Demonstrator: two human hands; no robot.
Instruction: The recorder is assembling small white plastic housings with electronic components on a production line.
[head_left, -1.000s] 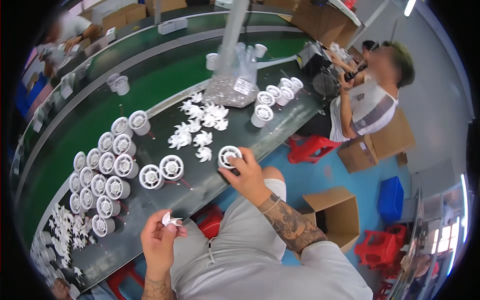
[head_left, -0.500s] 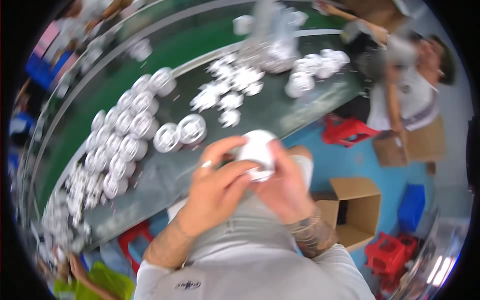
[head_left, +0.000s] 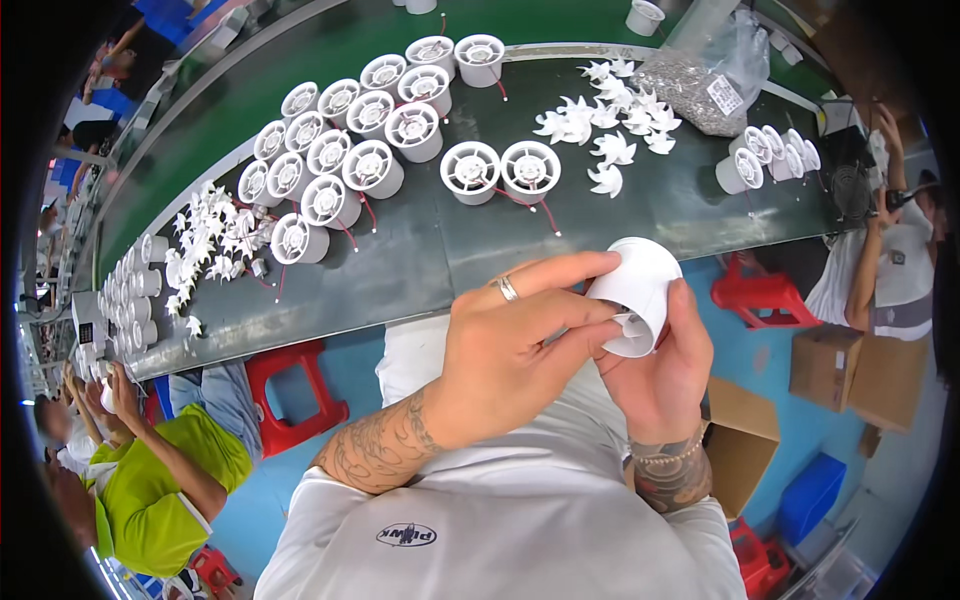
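Just beyond my lap, both hands hold a white cylindrical fan housing (head_left: 645, 275), tilted with its open end down and toward my left. My right hand (head_left: 660, 375) cups it from the right and below, thumb along its side. My left hand (head_left: 525, 340), with a ring on one finger, is closed at the open end: one fingertip rests on the outer wall, while the thumb and other fingers pinch at the mouth. A bit of white blade shows inside the opening; the fingers partly hide it.
On the dark green bench stand several white fan housings (head_left: 372, 168) with red wires. Loose white fan impellers (head_left: 612, 150) lie beside a clear bag of small parts (head_left: 690, 95). Red stools (head_left: 290, 400), a cardboard box (head_left: 745, 450) and co-workers (head_left: 165, 480) surround me.
The view has shifted, so the bench items appear farther right and higher. The fan housing stays in both hands and appears farther right, its open end now showing more plainly.
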